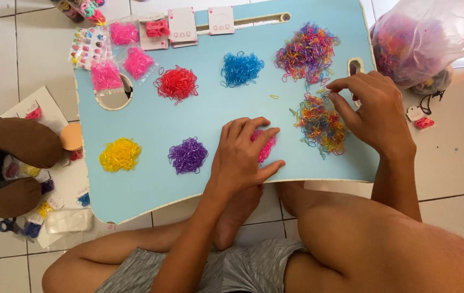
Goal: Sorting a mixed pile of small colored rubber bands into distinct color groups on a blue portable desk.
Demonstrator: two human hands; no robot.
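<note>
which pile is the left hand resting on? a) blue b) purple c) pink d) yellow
c: the left hand lies flat over the pink pile, whose bands show between and beside its fingers; the purple pile sits apart to its left.

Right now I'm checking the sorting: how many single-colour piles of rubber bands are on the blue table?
5: red pile and blue pile at the back, yellow pile and purple pile in front, pink pile partly hidden under the left hand. The two mixed piles aren't counted.
</note>
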